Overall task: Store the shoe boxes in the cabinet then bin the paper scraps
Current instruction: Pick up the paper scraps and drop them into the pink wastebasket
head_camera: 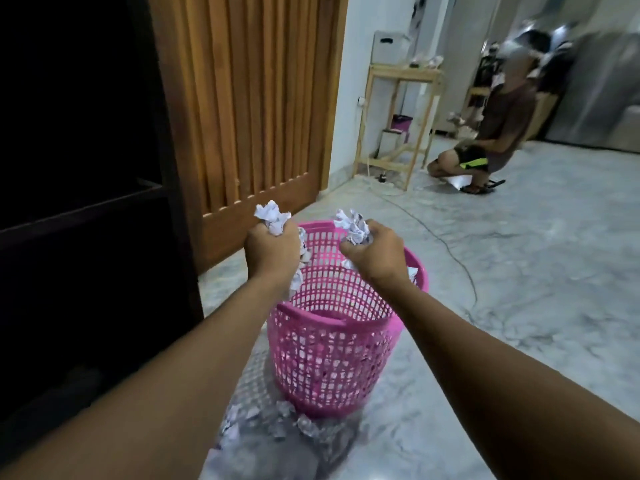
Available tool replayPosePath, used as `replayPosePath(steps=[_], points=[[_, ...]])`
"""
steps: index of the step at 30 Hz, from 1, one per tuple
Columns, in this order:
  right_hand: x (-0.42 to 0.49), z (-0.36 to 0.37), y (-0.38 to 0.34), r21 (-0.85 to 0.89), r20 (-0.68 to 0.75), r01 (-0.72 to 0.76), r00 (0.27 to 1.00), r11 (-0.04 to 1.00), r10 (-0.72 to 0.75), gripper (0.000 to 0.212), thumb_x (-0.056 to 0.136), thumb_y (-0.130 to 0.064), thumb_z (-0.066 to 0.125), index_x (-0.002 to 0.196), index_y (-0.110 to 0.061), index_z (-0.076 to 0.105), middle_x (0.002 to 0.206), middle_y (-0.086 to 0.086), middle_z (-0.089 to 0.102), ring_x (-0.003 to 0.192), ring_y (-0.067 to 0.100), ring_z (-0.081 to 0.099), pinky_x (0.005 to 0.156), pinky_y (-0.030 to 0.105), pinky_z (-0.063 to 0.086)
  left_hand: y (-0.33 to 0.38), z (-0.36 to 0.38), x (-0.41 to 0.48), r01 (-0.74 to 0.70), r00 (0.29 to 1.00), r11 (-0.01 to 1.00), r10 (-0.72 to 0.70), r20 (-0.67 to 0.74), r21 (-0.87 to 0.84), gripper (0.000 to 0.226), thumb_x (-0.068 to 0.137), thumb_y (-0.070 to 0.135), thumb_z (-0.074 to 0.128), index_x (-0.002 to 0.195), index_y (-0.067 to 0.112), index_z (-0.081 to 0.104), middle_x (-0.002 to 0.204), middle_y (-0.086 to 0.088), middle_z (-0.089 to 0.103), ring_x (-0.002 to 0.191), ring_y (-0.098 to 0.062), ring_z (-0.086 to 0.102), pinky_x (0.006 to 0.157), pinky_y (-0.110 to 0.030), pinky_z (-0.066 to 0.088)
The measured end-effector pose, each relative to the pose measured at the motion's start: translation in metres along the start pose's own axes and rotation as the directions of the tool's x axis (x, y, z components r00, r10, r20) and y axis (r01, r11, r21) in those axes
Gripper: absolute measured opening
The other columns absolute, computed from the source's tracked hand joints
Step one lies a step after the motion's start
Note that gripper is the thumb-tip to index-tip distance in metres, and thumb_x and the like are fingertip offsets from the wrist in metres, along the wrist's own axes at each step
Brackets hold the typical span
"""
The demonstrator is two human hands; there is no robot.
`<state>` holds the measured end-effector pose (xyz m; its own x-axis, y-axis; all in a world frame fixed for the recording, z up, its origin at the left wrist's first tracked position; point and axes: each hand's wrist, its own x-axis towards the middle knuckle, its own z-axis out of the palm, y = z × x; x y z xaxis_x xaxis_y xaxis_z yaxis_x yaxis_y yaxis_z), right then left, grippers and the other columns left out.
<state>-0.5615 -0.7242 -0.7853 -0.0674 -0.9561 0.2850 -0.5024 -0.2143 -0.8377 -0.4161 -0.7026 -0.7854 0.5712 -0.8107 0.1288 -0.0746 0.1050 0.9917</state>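
Nearest the camera, loose crumpled paper scraps (pixel 273 427) are seen on the marble floor (pixel 519 271), just before the foot of a pink mesh bin (pixel 332 351). Above the bin's rim, the left hand (pixel 272 252) is closed around a wad of paper (pixel 272 216), and the right hand (pixel 375 252) is closed around another wad (pixel 353 226); both are held over the opening. To the left a dark cabinet (pixel 86 202) is seen, its inside too dark to be read. Behind the bin stands a slatted wooden door (pixel 249 109). A cable (pixel 450 251) is trailed across the floor. Farther off, a wooden shelf stand (pixel 401 126) is set against the wall, and a person (pixel 495 133) is crouched beside it.
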Motion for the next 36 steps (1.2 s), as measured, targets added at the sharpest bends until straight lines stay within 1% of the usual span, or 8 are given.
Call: replayPosePath(steps=[3,8,14,22,25,30,33,36], points=[[0.036,0.007,0.035,0.002,0.062,-0.086,0.994,0.996,0.086,0.013,0.086,-0.016,0.072,0.099,-0.013,0.072,0.075,-0.003,0.071,0.055,0.004,0.064,0.046,0.015,0.047,-0.022,0.041,0.019,-0.003,1.000,0.993,0.003,0.004,0.120,0.025,0.094,0.032,0.054,0.082,0.011,0.062,0.072,-0.003,0.067,0.069,-0.023,0.066,0.054,-0.023,0.042],[0.072,0.018,0.068,-0.082,0.295,-0.110,0.947,0.991,0.129,0.028,0.088,-0.023,0.067,0.115,-0.017,0.069,0.102,0.000,0.073,0.092,0.018,0.069,0.087,0.035,0.055,-0.061,0.066,0.043,-0.080,0.950,0.866,-0.084,0.300,0.494,0.023,0.086,0.037,0.059,0.094,0.017,0.063,0.082,-0.007,0.072,0.071,-0.025,0.070,0.068,-0.037,0.060],[0.073,-0.002,0.068,-0.350,0.435,-0.094,0.865,0.932,0.250,0.069,0.087,-0.036,0.072,0.145,-0.014,0.043,0.139,0.011,0.056,0.123,0.030,0.056,0.106,0.043,0.044,-0.042,0.050,0.047,-0.488,0.763,0.240,-0.350,0.543,0.839,0.065,0.084,0.056,0.063,0.138,0.025,0.047,0.141,-0.001,0.050,0.122,-0.022,0.052,0.101,-0.038,0.046],[-0.004,0.014,0.032,-0.414,0.368,0.144,0.930,0.899,0.021,0.042,0.092,-0.056,0.053,0.110,-0.022,0.070,0.100,0.000,0.074,0.085,0.019,0.070,0.086,0.040,0.056,-0.021,-0.035,0.002,-0.521,0.796,0.412,-0.083,0.600,0.747,0.032,0.092,0.050,0.053,0.114,0.032,0.066,0.117,0.006,0.065,0.103,-0.015,0.060,0.091,-0.041,0.053],[-0.069,0.038,0.023,-0.360,0.128,0.310,0.951,0.880,-0.283,0.036,0.089,-0.048,0.052,0.108,-0.025,0.072,0.098,-0.002,0.075,0.087,0.023,0.071,0.086,0.038,0.054,-0.030,-0.085,-0.029,-0.453,0.854,0.538,0.035,0.518,0.711,0.033,0.092,0.046,0.056,0.119,0.029,0.064,0.128,0.003,0.061,0.116,-0.016,0.056,0.100,-0.038,0.047],[-0.166,0.097,0.067,-0.340,0.117,0.647,0.750,0.683,-0.651,0.021,0.084,-0.030,0.061,0.098,-0.020,0.073,0.112,0.000,0.071,0.112,0.021,0.064,0.117,0.050,0.024,-0.099,-0.171,-0.079,-0.168,0.974,0.597,-0.020,0.224,0.784,0.050,0.090,0.043,0.060,0.134,0.020,0.053,0.129,-0.010,0.055,0.120,-0.027,0.053,0.100,-0.036,0.044],[-0.200,0.127,0.122,-0.236,0.337,0.668,0.738,0.706,-0.585,0.029,0.084,-0.034,0.057,0.101,-0.017,0.072,0.112,0.004,0.070,0.104,0.027,0.066,0.105,0.048,0.038,-0.164,-0.217,-0.119,0.129,0.987,0.566,-0.150,-0.052,0.814,0.065,0.085,0.048,0.062,0.142,0.021,0.042,0.136,-0.019,0.048,0.130,-0.036,0.042,0.107,-0.041,0.038],[-0.230,0.148,0.165,-0.327,0.642,0.503,0.740,0.800,-0.203,0.058,0.087,-0.060,0.045,0.128,-0.022,0.062,0.137,0.014,0.056,0.129,0.036,0.050,0.105,0.054,0.040,-0.218,-0.246,-0.172,0.441,0.892,0.471,-0.326,-0.314,0.764,0.086,0.082,0.060,0.059,0.151,0.023,0.023,0.151,-0.023,0.030,0.141,-0.037,0.025,0.116,-0.047,0.023]])
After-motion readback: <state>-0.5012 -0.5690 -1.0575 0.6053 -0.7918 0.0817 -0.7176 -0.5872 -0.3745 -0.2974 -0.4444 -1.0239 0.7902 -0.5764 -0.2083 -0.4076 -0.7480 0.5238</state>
